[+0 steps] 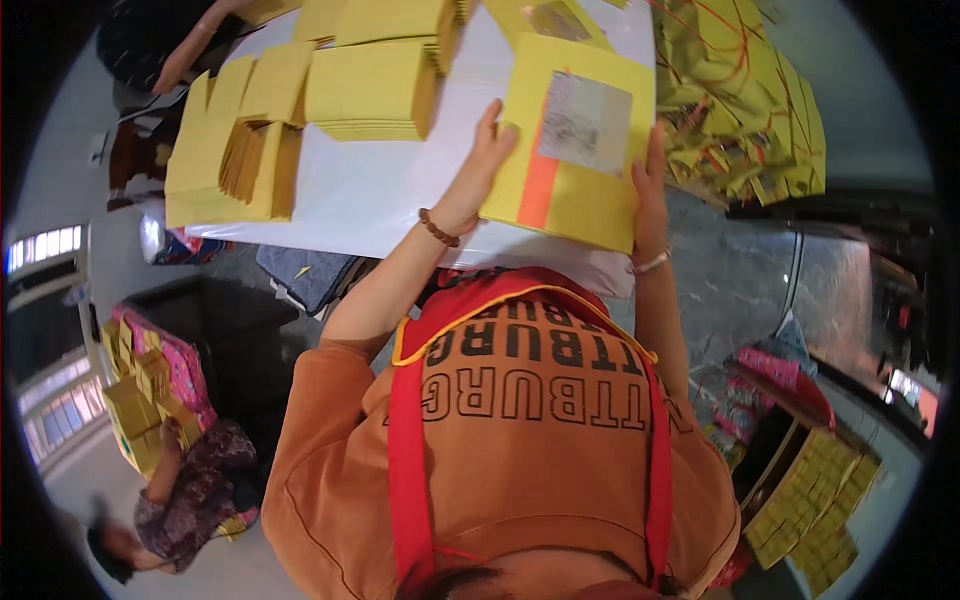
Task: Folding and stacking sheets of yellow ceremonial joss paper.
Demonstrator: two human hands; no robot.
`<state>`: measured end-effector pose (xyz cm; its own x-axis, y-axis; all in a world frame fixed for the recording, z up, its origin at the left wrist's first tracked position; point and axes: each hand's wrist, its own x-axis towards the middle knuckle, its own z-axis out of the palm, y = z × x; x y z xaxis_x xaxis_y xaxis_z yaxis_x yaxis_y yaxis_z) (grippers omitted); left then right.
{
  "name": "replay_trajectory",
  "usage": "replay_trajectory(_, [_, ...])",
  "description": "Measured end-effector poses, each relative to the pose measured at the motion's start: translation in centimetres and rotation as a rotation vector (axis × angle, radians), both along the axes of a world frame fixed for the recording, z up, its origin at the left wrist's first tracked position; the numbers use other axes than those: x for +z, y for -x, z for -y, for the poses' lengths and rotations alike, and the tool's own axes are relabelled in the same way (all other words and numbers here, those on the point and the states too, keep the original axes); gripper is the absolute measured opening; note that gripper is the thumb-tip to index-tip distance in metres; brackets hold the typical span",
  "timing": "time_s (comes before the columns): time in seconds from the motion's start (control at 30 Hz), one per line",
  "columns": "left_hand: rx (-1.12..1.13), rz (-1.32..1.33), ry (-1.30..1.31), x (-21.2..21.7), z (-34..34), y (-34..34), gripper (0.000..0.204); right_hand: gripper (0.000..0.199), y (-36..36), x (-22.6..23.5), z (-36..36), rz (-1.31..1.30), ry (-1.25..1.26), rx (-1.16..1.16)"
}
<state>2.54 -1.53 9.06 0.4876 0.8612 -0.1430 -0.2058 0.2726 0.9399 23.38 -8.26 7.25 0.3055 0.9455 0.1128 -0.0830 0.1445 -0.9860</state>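
Orange-sleeved arms reach forward; left hand [483, 160] and right hand [648, 185] grip the yellow paper stack [590, 200] by opposite edges; probably light, floppy.

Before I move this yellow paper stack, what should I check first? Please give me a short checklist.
1. Left hand grips the left edge of the yellow paper stack: ok.
2. Right hand holds the right edge: ok.
3. Sheets lined up evenly in the stack: cannot tell, mostly the top sheet shows.
4. Bare space on the white table beside the stack: ok.
5. Other yellow piles stand apart from the held stack: ok.
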Motion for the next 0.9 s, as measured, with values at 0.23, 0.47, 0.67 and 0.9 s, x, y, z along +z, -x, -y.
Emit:
replay_trajectory(0.23, [-0.041,0.094,0.072,0.1,-0.1,-0.7,0.061,0.052,1.4,2.2,0.2,-0.391,-0.016,0.061])
replay_trajectory(0.47, [-0.046,0.245,0.152,-3.2,-0.2,0.8,0.067,0.054,0.7,1.1,0.2,-0.550,-0.055,0.103])
replay_trajectory(0.67, [-0.030,0.092,0.320,-5.4,1.4,-0.2,0.069,0.048,-0.1,-8.7,1.8,-0.411,0.246,-0.102])
replay_trajectory(0.9, [-0.034,0.220,0.316,-9.3,1.1,-1.3,0.067,0.041,-2.7,-12.5,1.2,-0.812,0.227,0.031])
